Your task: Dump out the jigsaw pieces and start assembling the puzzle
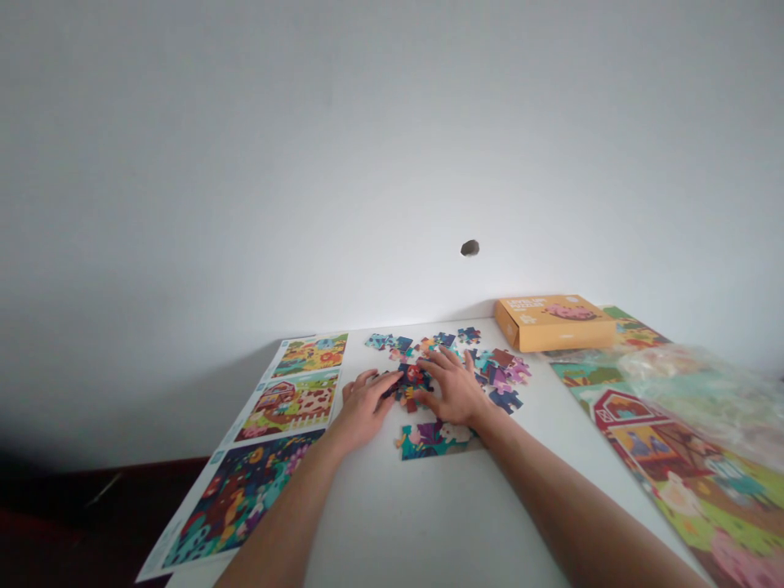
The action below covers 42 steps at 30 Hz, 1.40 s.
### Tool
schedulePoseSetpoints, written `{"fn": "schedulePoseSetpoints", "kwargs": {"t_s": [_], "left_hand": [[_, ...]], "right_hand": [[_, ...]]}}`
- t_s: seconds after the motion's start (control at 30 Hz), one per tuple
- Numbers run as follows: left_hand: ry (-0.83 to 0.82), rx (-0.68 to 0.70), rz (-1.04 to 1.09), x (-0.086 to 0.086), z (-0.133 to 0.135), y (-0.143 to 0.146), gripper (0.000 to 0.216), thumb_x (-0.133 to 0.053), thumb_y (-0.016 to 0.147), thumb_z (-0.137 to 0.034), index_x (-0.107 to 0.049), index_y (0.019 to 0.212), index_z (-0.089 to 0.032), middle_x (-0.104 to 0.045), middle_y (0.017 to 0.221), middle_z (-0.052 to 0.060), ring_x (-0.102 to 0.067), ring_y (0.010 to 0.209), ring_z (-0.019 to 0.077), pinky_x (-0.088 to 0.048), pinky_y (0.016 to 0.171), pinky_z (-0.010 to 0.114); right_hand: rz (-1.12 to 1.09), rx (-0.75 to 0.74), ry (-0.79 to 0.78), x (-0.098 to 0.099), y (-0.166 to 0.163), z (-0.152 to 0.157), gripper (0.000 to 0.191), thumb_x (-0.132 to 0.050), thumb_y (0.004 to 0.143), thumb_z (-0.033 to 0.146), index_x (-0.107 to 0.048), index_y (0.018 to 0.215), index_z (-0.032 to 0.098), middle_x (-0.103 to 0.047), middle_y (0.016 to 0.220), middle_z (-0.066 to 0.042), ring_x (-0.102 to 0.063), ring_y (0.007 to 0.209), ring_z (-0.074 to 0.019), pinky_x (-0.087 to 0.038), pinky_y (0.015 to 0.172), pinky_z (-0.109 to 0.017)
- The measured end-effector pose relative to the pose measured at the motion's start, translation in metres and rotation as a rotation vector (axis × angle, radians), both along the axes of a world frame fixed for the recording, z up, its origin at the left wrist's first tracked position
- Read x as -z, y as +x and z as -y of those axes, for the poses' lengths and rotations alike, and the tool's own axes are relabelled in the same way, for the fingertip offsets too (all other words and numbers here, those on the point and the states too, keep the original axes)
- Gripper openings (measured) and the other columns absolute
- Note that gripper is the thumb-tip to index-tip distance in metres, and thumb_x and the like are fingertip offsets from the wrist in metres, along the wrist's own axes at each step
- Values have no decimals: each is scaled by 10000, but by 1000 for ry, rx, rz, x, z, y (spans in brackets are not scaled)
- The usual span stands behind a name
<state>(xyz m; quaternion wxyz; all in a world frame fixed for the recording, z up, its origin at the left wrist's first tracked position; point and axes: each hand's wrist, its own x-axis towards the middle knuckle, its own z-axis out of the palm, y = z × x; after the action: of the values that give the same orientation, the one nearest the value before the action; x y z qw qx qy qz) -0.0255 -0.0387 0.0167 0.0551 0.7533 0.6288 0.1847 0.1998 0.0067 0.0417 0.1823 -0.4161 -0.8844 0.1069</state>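
Note:
A pile of colourful jigsaw puzzle pieces [502,371] lies loosely spread on the white table [392,514]. My left hand [366,406] is at the pile's left side, its thumb and index finger around a dark puzzle piece [388,392]. Over the middle of the pile, my right hand [454,387] has its fingers spread, thumb apart, touching the pieces below. Dark pieces with a red figure [415,375] lie between the two hands. Nearer to me is a joined strip of puzzle [432,439], teal and purple with a white animal, partly under my right wrist.
On the left, a printed sheet [229,465] with three pictures overhangs the table edge. A yellow puzzle box [563,327] stands at the back right. A farm picture poster [661,445] and crumpled clear plastic [692,388] lie at right. The wall behind has a small hole [469,248].

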Motion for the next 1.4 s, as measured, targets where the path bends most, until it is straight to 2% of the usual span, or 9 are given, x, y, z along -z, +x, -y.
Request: {"fn": "schedulePoseSetpoints", "kwargs": {"t_s": [0.13, 0.33, 0.43, 0.63, 0.93, 1.03, 1.17, 1.23, 1.4], "left_hand": [[16, -11, 14, 2, -1, 0, 468, -464, 921, -216, -495, 1376, -318, -578, 1347, 65, -430, 1306, 271, -352, 1043, 501], [67, -87, 10, 4, -3, -4, 448, -474, 895, -171, -562, 1314, -302, -615, 1316, 29, -461, 1259, 273, -368, 1052, 491], [60, -54, -21, 2, -1, -3, 446, -449, 904, -173, -586, 1291, -347, -546, 1405, -17, -412, 1306, 287, -352, 1069, 512], [14, 52, -63, -3, 3, 1, 384, -507, 899, -262, -622, 1229, -421, -436, 1494, -62, -327, 1378, 326, -316, 1079, 578], [106, -95, -50, -4, 0, -2, 256, -540, 883, -315, -725, 1059, -339, -568, 1377, -36, -422, 1307, 307, -350, 1082, 512], [113, -95, -49, -5, 1, -1, 279, -530, 895, -345, -711, 1107, -323, -569, 1372, -4, -423, 1289, 312, -352, 1075, 519], [80, 32, -47, -3, 4, 2, 408, -579, 868, -440, -609, 1269, -371, -491, 1448, -5, -350, 1339, 339, -318, 1089, 554], [58, 76, -50, -3, 6, 4, 437, -619, 835, -479, -605, 1264, -398, -456, 1475, -13, -320, 1359, 354, -298, 1094, 573], [58, 98, -52, -9, 9, 4, 340, -684, 779, -431, -688, 1119, -409, -458, 1466, -38, -310, 1363, 362, -303, 1092, 568]], "right_hand": [[41, -114, -37, 0, -1, 3, 628, -468, 872, 644, -448, 1415, 328, -410, 1495, -67, -237, 1394, -386, -54, 1061, -733], [29, 86, 20, 5, -2, -2, 533, -472, 889, 622, -600, 1272, 273, -468, 1447, -76, -266, 1371, -380, -11, 1067, -731], [30, 196, 38, 4, -2, -3, 508, -435, 913, 612, -632, 1230, 267, -454, 1455, -88, -253, 1379, -377, -43, 1071, -724], [43, 2, 1, 2, -1, 2, 424, -369, 962, 543, -562, 1309, 394, -301, 1558, -2, -158, 1430, -371, -66, 1058, -734], [48, 222, 47, 3, -2, -2, 375, -380, 972, 391, -738, 1014, 288, -418, 1478, -51, -263, 1381, -367, -73, 1057, -726], [41, 276, 70, 4, -2, -3, 322, -430, 940, 324, -739, 1007, 263, -425, 1466, -70, -249, 1384, -357, -83, 1075, -699], [44, 79, 8, 3, -2, -1, 433, -507, 883, 296, -575, 1303, 376, -326, 1535, -18, -174, 1423, -339, -131, 1088, -664], [67, -17, -26, 2, -2, 2, 458, -483, 900, 313, -523, 1343, 421, -288, 1557, 6, -149, 1433, -343, -108, 1084, -681], [61, 33, -28, 2, -3, 4, 389, -436, 933, 331, -595, 1281, 404, -317, 1542, -6, -179, 1420, -371, -78, 1073, -713]]}}
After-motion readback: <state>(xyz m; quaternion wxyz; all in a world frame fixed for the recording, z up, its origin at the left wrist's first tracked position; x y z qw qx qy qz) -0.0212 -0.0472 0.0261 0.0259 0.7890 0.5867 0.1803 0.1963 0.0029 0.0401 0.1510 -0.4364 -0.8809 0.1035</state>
